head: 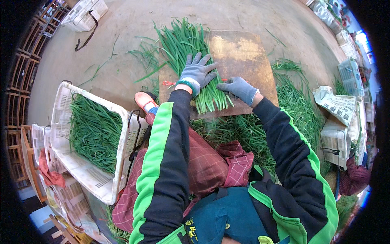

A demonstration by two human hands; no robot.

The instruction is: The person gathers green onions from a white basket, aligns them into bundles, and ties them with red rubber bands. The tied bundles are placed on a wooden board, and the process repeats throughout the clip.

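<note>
A bundle of green Chinese chives [186, 42] lies on a worn wooden board [240, 58], its pale cut ends toward me. My left hand [196, 71], in a grey glove with a green bangle at the wrist, rests flat on the bundle with fingers spread. My right hand [239, 89], also gloved, is at the bundle's right edge near the stem ends, its fingers close together. A red tie [168, 83] sticks out left of the bundle, and more red shows beside my right hand. Whether those fingers pinch the tie is hidden.
A white plastic crate [123, 134] of loose green leaves [94, 134] stands at my left. Leaf trimmings [292, 91] are heaped right of and below the board. Another white crate [86, 13] sits far left; a sack [336, 103] lies over a crate [333, 137] at right.
</note>
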